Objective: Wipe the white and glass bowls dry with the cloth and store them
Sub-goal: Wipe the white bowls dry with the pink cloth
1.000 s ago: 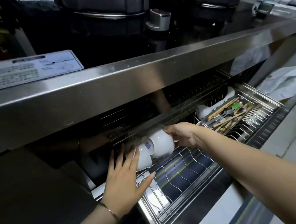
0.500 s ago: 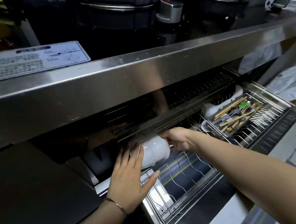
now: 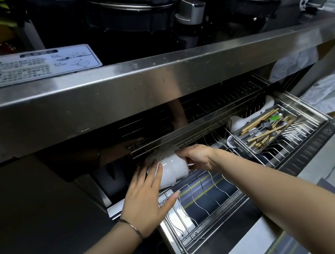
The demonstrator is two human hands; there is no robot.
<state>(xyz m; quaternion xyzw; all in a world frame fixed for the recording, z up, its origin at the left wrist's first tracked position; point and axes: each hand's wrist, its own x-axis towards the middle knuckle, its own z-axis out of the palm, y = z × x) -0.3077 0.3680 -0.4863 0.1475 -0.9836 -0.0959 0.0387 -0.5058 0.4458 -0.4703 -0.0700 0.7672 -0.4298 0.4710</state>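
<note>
Since a second ago the white bowls have closed into one nested stack, lying tilted at the wire rack's back-left corner. The left hand rests flat against it, fingers spread; the right hand pinches its base. The steel counter edge overhangs them; a cutlery tray sits rightward.

Dim kitchen, glare on steel counter edge, wide-angle edge bending

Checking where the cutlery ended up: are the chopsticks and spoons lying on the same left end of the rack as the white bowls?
No, the chopsticks and spoons lie in a metal tray at the rack's right end, apart from the white bowls.
</note>
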